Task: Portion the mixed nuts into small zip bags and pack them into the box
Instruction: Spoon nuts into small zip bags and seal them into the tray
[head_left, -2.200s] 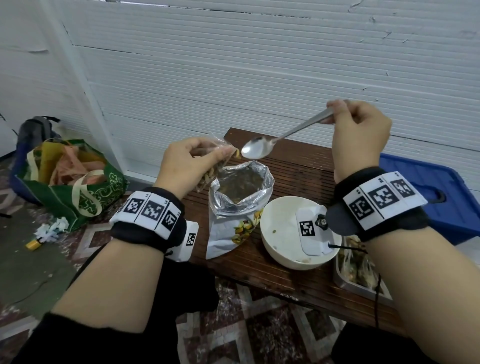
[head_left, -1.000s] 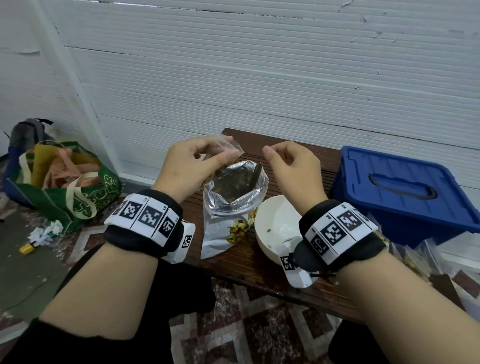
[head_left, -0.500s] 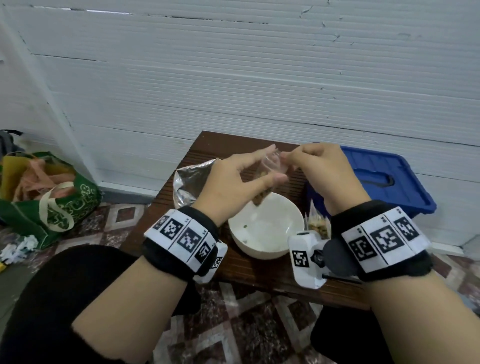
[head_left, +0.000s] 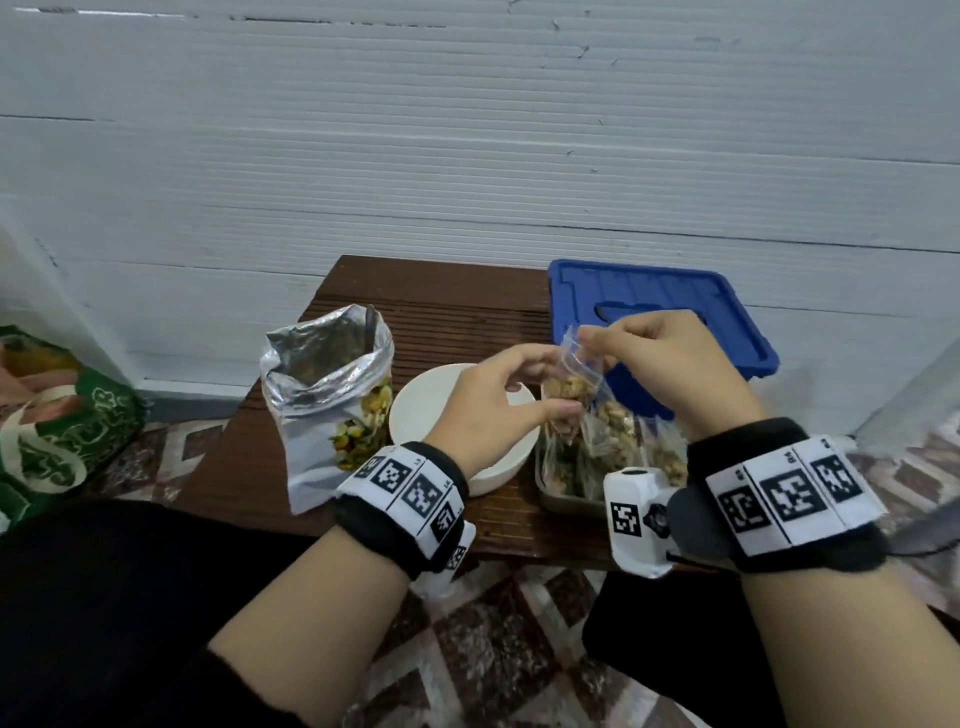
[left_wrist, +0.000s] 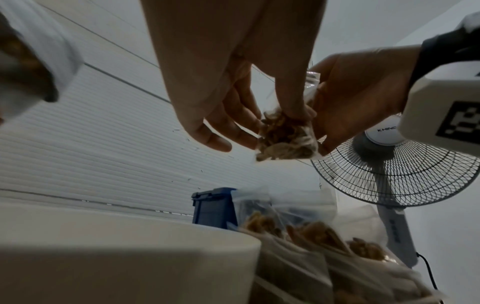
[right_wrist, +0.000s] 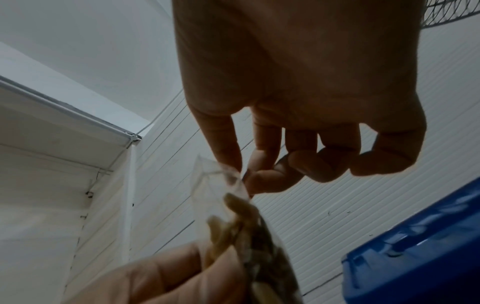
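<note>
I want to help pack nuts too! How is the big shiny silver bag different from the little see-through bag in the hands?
The big silver foil pouch stands by itself on the brown wooden table; the small clear zip bag is held in the air by the left hand and right hand. The pouch gapes wide open with a spoon handle sticking out; the zip bag's top is pinched. The pouch hides its contents; the zip bag shows its nuts.

Wooden table (head_left: 436, 291) — foil nut pouch (head_left: 324, 400), white bowl (head_left: 431, 405), tray of filled bags (head_left: 558, 501).
</note>
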